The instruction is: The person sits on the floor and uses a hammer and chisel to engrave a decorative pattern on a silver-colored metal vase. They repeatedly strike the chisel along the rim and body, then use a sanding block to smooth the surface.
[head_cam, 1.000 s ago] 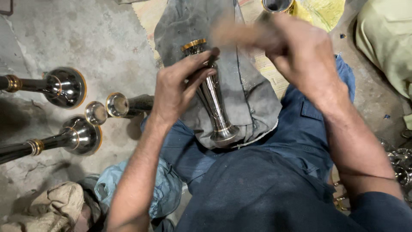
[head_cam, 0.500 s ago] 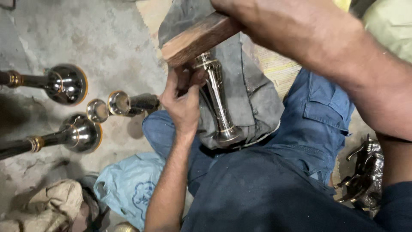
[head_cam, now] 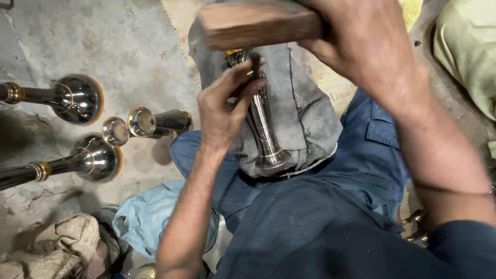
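My left hand (head_cam: 223,106) grips the upper stem of a shiny metal trumpet-shaped piece (head_cam: 264,137) with a brass-coloured top. The piece stands upright on a grey cloth (head_cam: 310,119) draped over my lap, flared foot down. My right hand (head_cam: 369,44) is closed around a brown wooden block (head_cam: 258,25), held level directly above the top of the metal piece, touching or nearly touching it. My blue trousers (head_cam: 372,150) lie under the cloth.
On the grey concrete floor to the left lie two large flared metal pieces (head_cam: 77,98) (head_cam: 95,157) and two smaller ones (head_cam: 155,122) (head_cam: 114,131). A light blue cloth (head_cam: 144,217) and a beige rag (head_cam: 67,243) sit bottom left. More metal parts (head_cam: 416,225) show at lower right.
My right hand has brought the wooden block down and forward onto the top of the metal piece. My left hand keeps its hold on the stem.
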Demonstrator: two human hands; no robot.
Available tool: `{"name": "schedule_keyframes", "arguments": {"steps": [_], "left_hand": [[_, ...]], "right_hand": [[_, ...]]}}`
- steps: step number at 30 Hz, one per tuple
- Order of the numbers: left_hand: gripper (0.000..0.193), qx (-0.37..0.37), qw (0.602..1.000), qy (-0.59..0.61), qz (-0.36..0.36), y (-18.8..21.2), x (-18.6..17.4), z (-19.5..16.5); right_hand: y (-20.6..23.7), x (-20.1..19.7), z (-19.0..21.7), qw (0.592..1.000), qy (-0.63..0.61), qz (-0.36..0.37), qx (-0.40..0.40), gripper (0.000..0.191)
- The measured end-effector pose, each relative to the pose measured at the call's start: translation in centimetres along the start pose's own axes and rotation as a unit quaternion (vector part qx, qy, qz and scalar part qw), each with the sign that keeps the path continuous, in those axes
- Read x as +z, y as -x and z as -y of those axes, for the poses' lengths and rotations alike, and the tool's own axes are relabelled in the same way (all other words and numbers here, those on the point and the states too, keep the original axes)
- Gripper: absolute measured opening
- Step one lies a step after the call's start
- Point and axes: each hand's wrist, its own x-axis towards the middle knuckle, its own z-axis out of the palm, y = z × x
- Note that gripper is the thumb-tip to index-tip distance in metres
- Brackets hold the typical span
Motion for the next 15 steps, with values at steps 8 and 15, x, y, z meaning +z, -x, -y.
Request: {"name": "schedule_keyframes", "arguments": {"steps": [8,15], "left_hand": [[0.035,0.046,0.986,-0.104,0.125,-2.9,-2.4,-1.6],[0.029,0.098,0.963,-0.123,0.219,-4.4,-3.1,-1.8]], "right_hand": [[5.5,3.5,1.9,0.906,-0.262,-0.109,0.313,0.039],[10.8,6.1,2.0,0.972,-0.07,-0.031,0.223,0.038]]}}
